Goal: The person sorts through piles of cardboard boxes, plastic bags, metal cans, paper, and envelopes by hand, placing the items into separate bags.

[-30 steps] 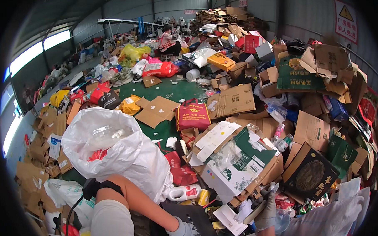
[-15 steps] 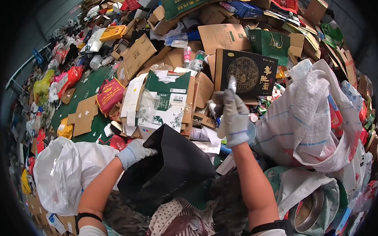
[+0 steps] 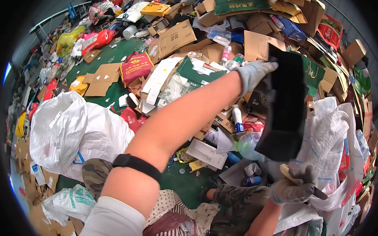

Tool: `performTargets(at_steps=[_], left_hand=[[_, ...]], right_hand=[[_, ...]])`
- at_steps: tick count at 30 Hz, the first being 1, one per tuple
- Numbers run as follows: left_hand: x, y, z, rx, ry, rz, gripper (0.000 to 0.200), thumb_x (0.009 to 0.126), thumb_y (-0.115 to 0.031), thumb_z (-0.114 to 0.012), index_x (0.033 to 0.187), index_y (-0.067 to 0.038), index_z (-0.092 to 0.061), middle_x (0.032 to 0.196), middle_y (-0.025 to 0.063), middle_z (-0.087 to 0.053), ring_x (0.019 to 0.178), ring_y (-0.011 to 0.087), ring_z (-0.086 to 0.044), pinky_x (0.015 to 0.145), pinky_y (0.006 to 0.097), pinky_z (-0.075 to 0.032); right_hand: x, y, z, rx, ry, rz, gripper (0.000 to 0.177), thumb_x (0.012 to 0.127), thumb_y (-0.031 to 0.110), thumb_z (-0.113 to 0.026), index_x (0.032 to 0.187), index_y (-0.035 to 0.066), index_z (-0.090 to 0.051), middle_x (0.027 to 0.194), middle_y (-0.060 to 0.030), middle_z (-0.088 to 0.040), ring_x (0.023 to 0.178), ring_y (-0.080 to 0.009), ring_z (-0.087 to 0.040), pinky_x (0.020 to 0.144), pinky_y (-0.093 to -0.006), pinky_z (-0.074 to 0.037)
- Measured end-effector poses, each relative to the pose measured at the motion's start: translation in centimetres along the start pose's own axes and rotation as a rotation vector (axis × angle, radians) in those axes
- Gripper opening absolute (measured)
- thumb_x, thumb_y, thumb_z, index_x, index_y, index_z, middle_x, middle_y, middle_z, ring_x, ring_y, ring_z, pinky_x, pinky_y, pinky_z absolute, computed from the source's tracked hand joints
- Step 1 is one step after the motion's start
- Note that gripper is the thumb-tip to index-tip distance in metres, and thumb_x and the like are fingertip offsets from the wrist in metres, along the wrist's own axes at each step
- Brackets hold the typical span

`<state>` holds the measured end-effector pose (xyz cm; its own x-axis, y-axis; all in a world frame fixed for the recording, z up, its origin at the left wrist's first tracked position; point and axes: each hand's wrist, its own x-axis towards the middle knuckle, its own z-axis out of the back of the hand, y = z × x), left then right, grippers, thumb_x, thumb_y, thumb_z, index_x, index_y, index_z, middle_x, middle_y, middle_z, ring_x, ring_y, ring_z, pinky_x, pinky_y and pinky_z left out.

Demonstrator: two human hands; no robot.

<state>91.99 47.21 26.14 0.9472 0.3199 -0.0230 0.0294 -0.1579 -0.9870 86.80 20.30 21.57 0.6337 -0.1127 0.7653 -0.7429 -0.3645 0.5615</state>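
Observation:
My left hand (image 3: 257,76), in a pale grey glove, is closed on the upper left edge of a black cardboard box (image 3: 286,104), which hangs upright, its narrow side toward me. Below it, my gloved right hand (image 3: 294,189) is closed around a knife (image 3: 318,193); a dark blade-like tip sticks out on the right, and a tan end shows on the left. Behind the black box, a dark printed box (image 3: 258,104) is partly covered. A white bottle with a blue base (image 3: 237,119) and a clear round plastic lid (image 3: 250,146) lie nearby.
A heap of cardboard and packaging rises ahead, with a green and white carton (image 3: 194,76) and a red bag (image 3: 136,68). A full white sack (image 3: 78,135) stands left, a woven sack (image 3: 332,139) right. Green floor (image 3: 176,180) shows near my knees.
My left hand has carried the black box from my lap up and right, across the front of the heap. My right hand has dropped lower and right with the knife. The view has shifted.

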Motion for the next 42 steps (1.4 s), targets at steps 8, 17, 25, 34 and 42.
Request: performTargets(at_steps=[8, 17, 25, 34, 42], left_hand=[[-5.0, 23.8, 5.2, -0.729, -0.903, 0.288, 0.037, 0.076, -0.034, -0.068, 0.097, -0.006, -0.056, 0.079, 0.0065, -0.056, 0.058, 0.0146, -0.050, 0.052, 0.0296, -0.043], [-15.8, 40.6, 16.2, -1.211, -1.071, 0.265, 0.060, 0.061, -0.053, -0.074, 0.110, -0.023, -0.054, 0.111, -0.0035, -0.056, 0.101, 0.0181, -0.051, 0.087, 0.0374, -0.041], [-14.6, 32.2, 15.6, -1.086, -0.911, 0.057, 0.040, 0.072, -0.038, -0.072, 0.104, -0.019, -0.057, 0.099, -0.0038, -0.060, 0.088, 0.0164, -0.056, 0.068, 0.0324, -0.048], [-9.4, 27.6, 12.0, -1.243, -0.802, -0.198, 0.018, 0.078, -0.009, -0.066, 0.093, -0.005, -0.057, 0.087, 0.0063, -0.062, 0.068, 0.0199, -0.060, 0.065, 0.0315, -0.054], [-5.0, 29.9, 13.6, -1.233, -1.162, 0.119, 0.028, 0.077, -0.038, -0.067, 0.096, -0.023, -0.052, 0.076, 0.0000, -0.052, 0.056, 0.0115, -0.049, 0.042, 0.0209, -0.037]], right_hand=[[-2.2, -1.2, -4.1, -0.016, 0.644, -0.259, 0.024, 0.090, 0.025, -0.050, 0.093, 0.003, -0.060, 0.069, -0.0057, -0.060, 0.052, -0.0149, -0.053, 0.052, -0.0260, -0.040], [-2.5, -2.9, -5.6, 0.005, 0.755, -0.330, 0.024, 0.088, 0.021, -0.052, 0.104, 0.004, -0.054, 0.080, -0.0078, -0.062, 0.058, -0.0143, -0.057, 0.055, -0.0266, -0.043], [-2.9, -2.8, -8.5, 0.117, 0.585, -0.743, 0.033, 0.090, 0.032, -0.053, 0.095, 0.001, -0.064, 0.064, 0.0022, -0.053, 0.059, -0.0051, -0.047, 0.055, -0.0200, -0.036], [-3.3, -2.3, -10.3, 0.280, 0.393, -0.916, 0.029, 0.090, 0.026, -0.054, 0.094, 0.000, -0.064, 0.065, 0.0001, -0.056, 0.054, -0.0062, -0.048, 0.049, -0.0200, -0.038], [-2.9, -1.7, -9.7, 0.241, 0.230, -0.993, 0.033, 0.088, 0.034, -0.056, 0.089, 0.002, -0.064, 0.059, -0.0025, -0.055, 0.048, -0.0084, -0.049, 0.045, -0.0202, -0.037]])
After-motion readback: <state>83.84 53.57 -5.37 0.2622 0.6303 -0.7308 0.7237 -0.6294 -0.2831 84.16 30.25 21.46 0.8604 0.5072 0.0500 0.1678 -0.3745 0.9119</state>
